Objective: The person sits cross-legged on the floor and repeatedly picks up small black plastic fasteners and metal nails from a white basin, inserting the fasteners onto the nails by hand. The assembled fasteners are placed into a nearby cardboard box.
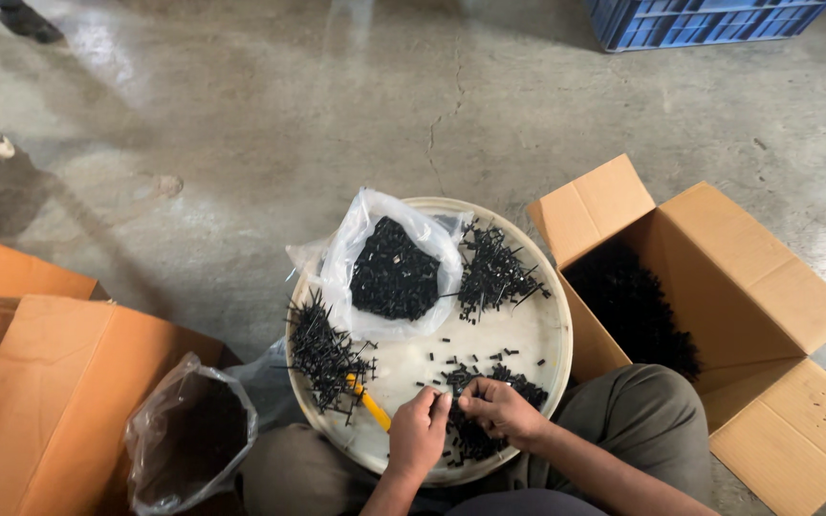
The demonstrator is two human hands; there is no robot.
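Both hands, left hand (pixel 420 430) and right hand (pixel 497 409), pinch small black parts (pixel 475 435) at the tray (pixel 547 334) rim's 6 o'clock; slipping fingers could scatter pieces onto the floor (pixel 241 124).

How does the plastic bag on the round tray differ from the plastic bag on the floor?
The tray bag is whitish and lies spread open on the tray, its black parts plainly visible. The floor bag is clear but dark inside and stands beside a box. Both hold black contents.

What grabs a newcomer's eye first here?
The round white tray in the middle, strewn with small black parts, with both hands, left hand and right hand, pinching pieces at its near edge. Right of it, an open cardboard box holds more black parts; a clear bag of them lies on the tray.
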